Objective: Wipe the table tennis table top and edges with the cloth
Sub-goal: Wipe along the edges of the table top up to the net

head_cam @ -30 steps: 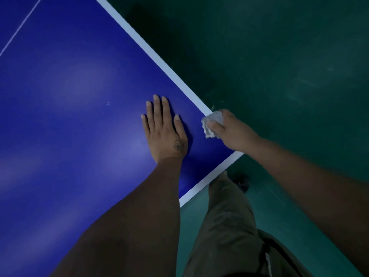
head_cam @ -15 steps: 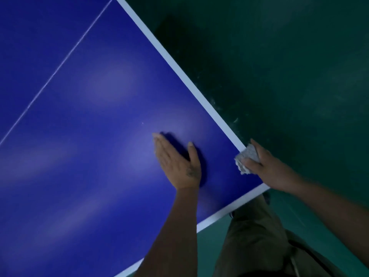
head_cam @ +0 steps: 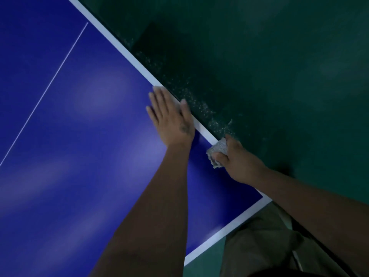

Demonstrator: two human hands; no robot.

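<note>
Nearest, by the person's leg (head_cam: 259, 248), lies the corner (head_cam: 264, 199) of the table (head_cam: 79, 146), where two white border strips meet. Just past it the right hand (head_cam: 240, 162) has its fingers curled round a crumpled grey cloth (head_cam: 217, 151), which sits on the side border right at the lip, the knuckles hanging over the floor side. Further along the same edge the left hand (head_cam: 171, 118) lies flat on the blue top, fingers straight and close together, thumb on the white strip, holding nothing. The step in hand looks to be wiping the side edge outward from the corner. To do it well, the cloth should probably wrap over the lip so both border and vertical face get rubbed, and travel in one steady, firm stroke. The flat hand is in the cloth's path, so it would need to lift or slide ahead while serving as a brace. Pale specks (head_cam: 199, 102) dot the green floor (head_cam: 289, 56) beside the edge, likely dust. Farthest off, a thin white line (head_cam: 47, 91) crosses the top.
</note>
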